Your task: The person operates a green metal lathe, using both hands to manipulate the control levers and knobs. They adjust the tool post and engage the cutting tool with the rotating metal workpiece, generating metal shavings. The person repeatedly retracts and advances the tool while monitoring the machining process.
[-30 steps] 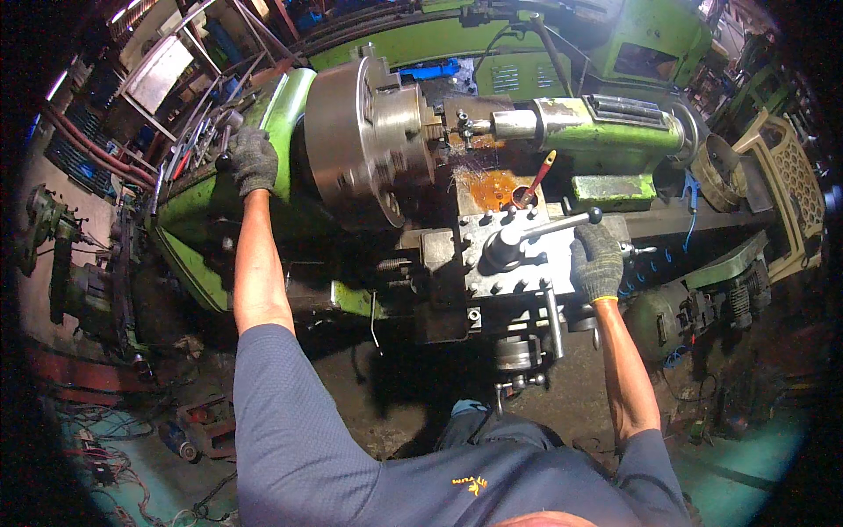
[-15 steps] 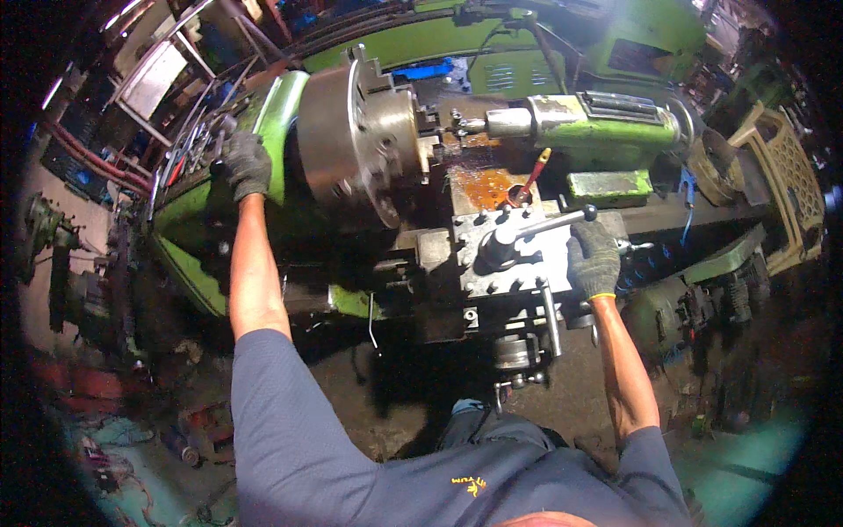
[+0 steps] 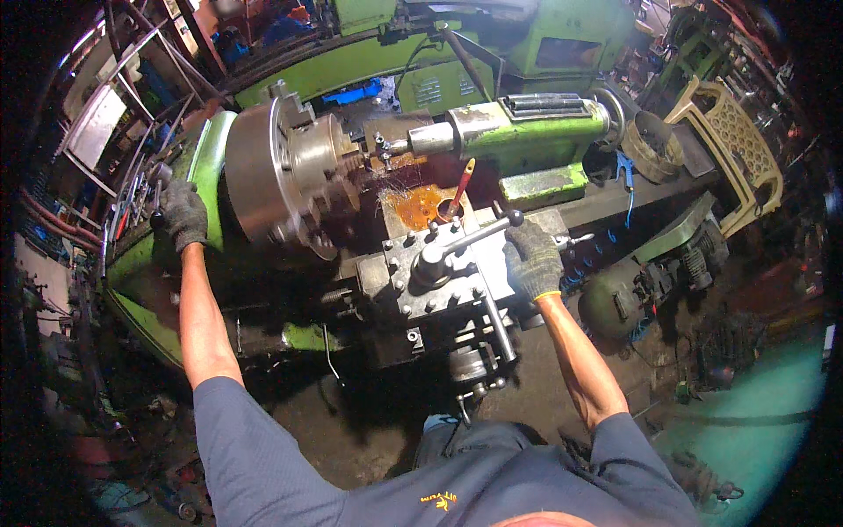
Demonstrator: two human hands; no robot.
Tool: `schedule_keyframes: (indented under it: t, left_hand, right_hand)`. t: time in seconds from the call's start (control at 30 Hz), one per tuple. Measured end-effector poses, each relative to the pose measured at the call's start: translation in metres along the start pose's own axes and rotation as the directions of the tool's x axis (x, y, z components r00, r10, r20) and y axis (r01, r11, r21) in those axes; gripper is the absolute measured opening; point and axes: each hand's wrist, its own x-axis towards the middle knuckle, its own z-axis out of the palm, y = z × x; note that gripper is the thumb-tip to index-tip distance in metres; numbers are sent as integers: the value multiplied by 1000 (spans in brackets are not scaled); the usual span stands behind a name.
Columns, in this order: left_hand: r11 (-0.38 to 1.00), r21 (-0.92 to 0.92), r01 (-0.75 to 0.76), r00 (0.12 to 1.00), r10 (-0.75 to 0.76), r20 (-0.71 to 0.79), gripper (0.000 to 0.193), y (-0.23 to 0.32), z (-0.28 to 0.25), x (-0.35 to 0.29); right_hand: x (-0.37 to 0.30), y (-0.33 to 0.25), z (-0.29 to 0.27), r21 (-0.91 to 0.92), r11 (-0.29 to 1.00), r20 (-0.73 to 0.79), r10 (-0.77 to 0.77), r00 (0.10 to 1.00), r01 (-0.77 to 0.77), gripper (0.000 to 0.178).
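Note:
My left hand, in a dark grey knit glove, is on the green headstock of a lathe. Its fingers are closed round a short lever whose knob shows just above them. Beside it is the large steel chuck, its jaws smeared by motion, with a round metal workpiece in it. My right hand, gloved alike with a yellow cuff edge, lies with fingers stretched along the right side of the square tool post. The ball-ended clamp handle reaches just above its fingertips.
A red-handled brush stands in a small pot by orange-brown fluid. The green tailstock points at the chuck. A blue air gun hangs on a coiled hose. A beige plastic chair stands right, tools left.
The whole scene has shifted left in the picture and turned slightly as my head moved. Both hands keep their places on the lathe. The chuck jaws are blurred in both frames.

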Motion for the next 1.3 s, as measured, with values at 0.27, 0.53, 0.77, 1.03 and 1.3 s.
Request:
schedule_keyframes:
  t: [0.27,0.53,0.77,1.03,1.3]
  left_hand:
    - [999,-37,29,999,-30,-20,14,-3,11,-4]
    - [999,-12,-33,999,32,-40,11,-3,-2,0]
    - [996,-46,-77,995,74,-67,9,23,-13,7]
    - [999,-50,-10,1000,9,-14,13,1,-3,1]
    - [995,-89,44,998,-47,-32,13,12,-11,6]
  right_hand:
    - [-6,1,1,-16,999,-22,39,999,-39,20]
    - [-3,-1,0,-2,998,78,69,995,-69,27]
    - [-7,6,-1,-42,998,58,38,998,-36,25]
    - [-9,6,11,8,1000,17,27,999,-27,25]
    - [-7,-1,6,26,999,27,46,999,-47,26]
